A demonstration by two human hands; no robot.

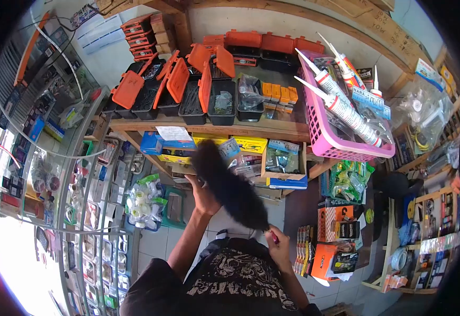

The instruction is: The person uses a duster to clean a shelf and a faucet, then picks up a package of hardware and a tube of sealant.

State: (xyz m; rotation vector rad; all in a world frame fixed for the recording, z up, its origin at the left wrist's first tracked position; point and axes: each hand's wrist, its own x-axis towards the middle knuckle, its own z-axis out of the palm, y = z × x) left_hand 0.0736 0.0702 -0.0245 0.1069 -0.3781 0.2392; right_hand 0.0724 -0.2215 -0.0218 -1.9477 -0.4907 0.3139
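A long, black, fluffy duster (230, 187) slants across the middle of the view, its far end in front of the shelf with small boxes. My right hand (278, 247) is closed around its reddish handle (275, 238) at the near end. My left hand (203, 197) is beside the duster's far half, a finger stretched out toward the shelf; the fluff overlaps the rest of the fingers. Just beyond are a yellow box (251, 144) and an open carton of bagged parts (284, 160).
Black bins with orange lids (190, 100) line the upper shelf. A pink basket (346, 150) of sealant tubes stands at right. Glass shelving (90, 195) runs along the left. Bagged white parts (145, 203) rest by a green stool (174, 208). Orange boxes (325, 260) sit lower right.
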